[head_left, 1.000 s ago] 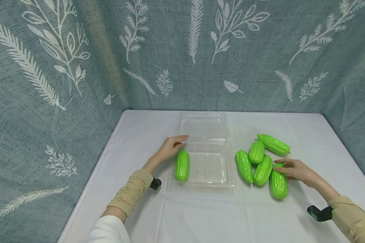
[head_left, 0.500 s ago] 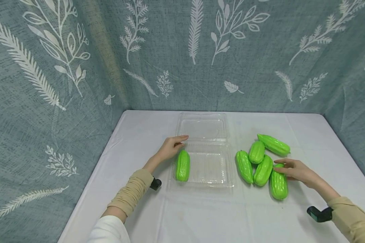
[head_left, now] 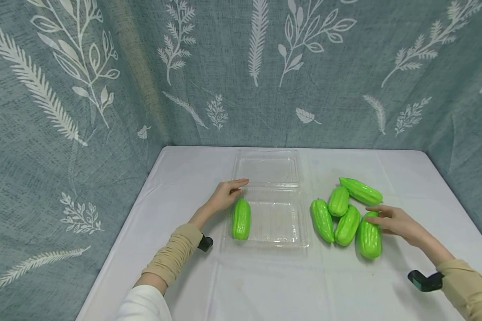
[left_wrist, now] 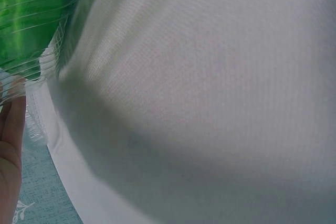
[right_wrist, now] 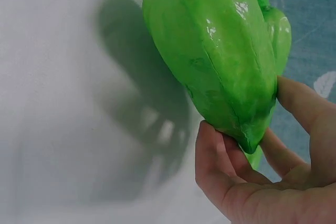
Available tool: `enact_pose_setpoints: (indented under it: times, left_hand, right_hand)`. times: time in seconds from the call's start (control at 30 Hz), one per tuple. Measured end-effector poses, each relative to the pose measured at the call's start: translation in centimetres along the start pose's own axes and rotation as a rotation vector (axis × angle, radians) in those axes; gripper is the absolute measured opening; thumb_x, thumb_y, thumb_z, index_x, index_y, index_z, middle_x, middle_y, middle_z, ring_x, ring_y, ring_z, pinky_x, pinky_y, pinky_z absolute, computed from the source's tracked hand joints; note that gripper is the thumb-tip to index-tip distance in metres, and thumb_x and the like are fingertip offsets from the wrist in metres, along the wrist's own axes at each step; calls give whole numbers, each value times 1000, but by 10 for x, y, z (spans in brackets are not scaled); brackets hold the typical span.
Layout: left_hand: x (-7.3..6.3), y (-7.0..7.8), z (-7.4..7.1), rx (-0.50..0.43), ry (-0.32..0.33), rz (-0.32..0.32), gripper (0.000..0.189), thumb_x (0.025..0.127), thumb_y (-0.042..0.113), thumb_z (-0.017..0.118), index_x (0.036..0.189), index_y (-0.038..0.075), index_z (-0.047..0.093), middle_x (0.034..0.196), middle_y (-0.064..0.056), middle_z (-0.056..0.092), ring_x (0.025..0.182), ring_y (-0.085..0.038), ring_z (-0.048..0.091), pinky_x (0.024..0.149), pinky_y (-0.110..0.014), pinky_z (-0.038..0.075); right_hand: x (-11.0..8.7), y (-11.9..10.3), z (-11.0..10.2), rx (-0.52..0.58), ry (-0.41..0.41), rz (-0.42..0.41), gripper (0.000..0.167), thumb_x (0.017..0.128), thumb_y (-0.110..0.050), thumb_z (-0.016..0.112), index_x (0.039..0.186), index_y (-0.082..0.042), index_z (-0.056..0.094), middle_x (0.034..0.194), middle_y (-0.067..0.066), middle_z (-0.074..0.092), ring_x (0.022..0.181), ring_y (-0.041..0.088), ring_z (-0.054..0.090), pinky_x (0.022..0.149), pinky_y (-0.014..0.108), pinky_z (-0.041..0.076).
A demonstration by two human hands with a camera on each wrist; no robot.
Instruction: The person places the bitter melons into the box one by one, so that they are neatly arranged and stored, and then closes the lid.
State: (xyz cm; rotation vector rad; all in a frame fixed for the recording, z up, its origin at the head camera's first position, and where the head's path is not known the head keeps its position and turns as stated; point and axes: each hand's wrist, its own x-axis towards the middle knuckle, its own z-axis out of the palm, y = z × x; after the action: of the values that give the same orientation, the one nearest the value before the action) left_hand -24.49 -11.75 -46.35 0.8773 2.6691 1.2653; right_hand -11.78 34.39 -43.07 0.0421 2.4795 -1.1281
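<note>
Tan left sleeve [head_left: 174, 254] at 7 o'clock in head view, bunched into tight crosswise folds; white upper sleeve [head_left: 144, 305] further toward 7, bare forearm strip [head_left: 154, 280] between; left wrist unit [head_left: 206, 243] black, rounded, off the tan cuff's 4 o'clock; left hand [head_left: 223, 196] bare; tan right sleeve [head_left: 466, 285] at 4 o'clock, looser wrinkles, cut by frame edge; right wrist unit [head_left: 427, 282] black, curved, dark teal end face, at that sleeve's 9 o'clock; right hand [head_left: 401, 226] bare

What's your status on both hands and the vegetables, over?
Left hand at hinge-side left corner of clear container. Right hand gripping green vegetable by its far end. Another vegetable in the container. Loose vegetables between held one and container.
</note>
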Motion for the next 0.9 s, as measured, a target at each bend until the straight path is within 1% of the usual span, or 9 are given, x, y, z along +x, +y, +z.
enact_pose_setpoints:
  times: [0.2, 0.37, 0.53, 0.63, 0.77, 0.9]
  left_hand:
    - [0, 1, 0, -3, -4, -10, 38, 90, -3, 58, 128, -3, 57, 136, -16, 54, 115, -30, 60, 82, -32, 56]
    - [0, 2, -1, -15, -8, -20, 38, 91, -3, 58, 128, -2, 57, 137, -16, 54, 114, -30, 61, 83, -34, 56]
    - [0, 2, 0, -7, -10, -14, 38, 91, -2, 58, 128, -2, 57, 137, -16, 53, 115, -30, 60, 85, -35, 56]
    - [1, 0, 0, -4, -9, -11, 38, 90, -3, 58, 128, -2, 57, 136, -16, 54, 116, -29, 60, 86, -36, 56]
    - [1, 0, 0, -6, -9, -9, 38, 90, -3, 58, 129, -2, 56, 137, -16, 54, 116, -30, 60, 86, -36, 56]
    - [0, 0, 0, 0, -8, 3, 39, 90, -4, 58, 129, -3, 56, 136, -19, 53, 116, -31, 59, 85, -34, 56]
  right_hand:
    - [-1, -3, -4, 6, 39, 7, 65, 97, -36, 52, 139, 11, 35, 124, 31, 46, 110, 35, 55, 89, 48, 54]
    - [-1, -4, -8, 16, 71, -6, 65, 98, -36, 51, 140, 10, 34, 127, 32, 46, 113, 37, 54, 91, 49, 53]
    - [-1, -5, -13, 32, 85, -13, 67, 99, -39, 48, 143, 9, 31, 137, 36, 38, 122, 46, 45, 93, 50, 51]
    - [-1, -6, -16, 43, 91, -4, 68, 99, -40, 47, 144, 8, 29, 141, 37, 32, 125, 48, 40, 94, 50, 51]
    - [0, -8, -19, 54, 106, 9, 70, 99, -42, 47, 145, 7, 28, 142, 36, 30, 126, 47, 40, 95, 50, 50]
    - [1, -12, -21, 54, 128, 21, 72, 98, -43, 46, 145, 7, 27, 144, 36, 28, 125, 44, 42, 96, 49, 50]
